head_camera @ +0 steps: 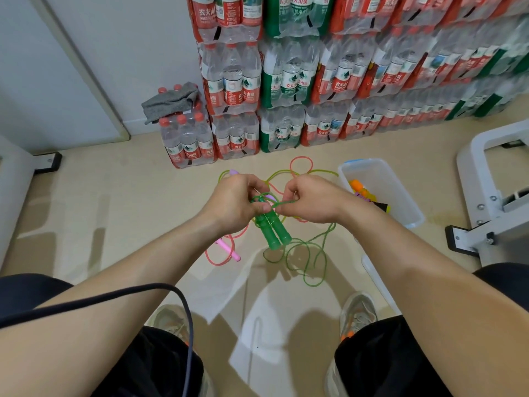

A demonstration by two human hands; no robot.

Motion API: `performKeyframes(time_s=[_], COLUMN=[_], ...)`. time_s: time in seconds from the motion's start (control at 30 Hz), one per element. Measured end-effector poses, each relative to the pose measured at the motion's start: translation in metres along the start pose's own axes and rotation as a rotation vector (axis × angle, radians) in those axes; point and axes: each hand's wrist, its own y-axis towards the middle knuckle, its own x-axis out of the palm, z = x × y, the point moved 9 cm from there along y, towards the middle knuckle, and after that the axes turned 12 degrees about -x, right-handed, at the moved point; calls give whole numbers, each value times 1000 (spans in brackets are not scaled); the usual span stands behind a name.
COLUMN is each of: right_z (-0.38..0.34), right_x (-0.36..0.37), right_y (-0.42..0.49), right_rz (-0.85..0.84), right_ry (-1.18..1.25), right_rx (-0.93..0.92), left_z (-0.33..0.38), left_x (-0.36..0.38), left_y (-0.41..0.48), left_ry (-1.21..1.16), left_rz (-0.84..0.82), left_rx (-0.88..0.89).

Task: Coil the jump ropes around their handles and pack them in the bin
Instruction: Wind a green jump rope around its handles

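Dark cable point(128, 290) nearest, left hand point(233, 203) clamping green handles point(274, 234), tops hidden, right hand point(310, 200) pinching green rope point(286, 202)

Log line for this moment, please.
left hand: grips green handles | right hand: pinches green rope | bin: some handles inside | pink rope: on floor

Single view: wide-angle camera worn on the head, aimed forward and steeply down. Both forearms are seen entering from the bottom corners; left hand point(234, 202) and right hand point(309, 200) are framed at centre, close in, with the translucent green plastic jump rope point(274, 233) held between them. Beige floor point(114, 213) is covered across mid-frame. Stacked shrink-wrapped packs of clear water bottles point(289, 81) are caught along the top, farthest off. Straight edges are bowed near the borders.
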Motion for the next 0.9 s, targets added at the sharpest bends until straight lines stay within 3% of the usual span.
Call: performKeyframes(time_s=[0.17,0.47,0.6,0.77,0.9], right_z=[-9,-41,-19,0,15], right_x=[6,18,3,5,15], right_y=[-1,-9,-3,-3,-5], right_rz=[75,182,247,81,-103], right_ry=[168,-116,-23,371,457], right_rx=[54,-23,38,63,56], left_z=[-7,-22,-11,-6,2], left_x=[-1,-9,-11,-8,-7], left_y=[2,5,5,1,-3], left_ry=[66,22,-16,-38,-34], left_rz=[94,221,174,91,8], left_rx=[-38,-136,-73,0,78])
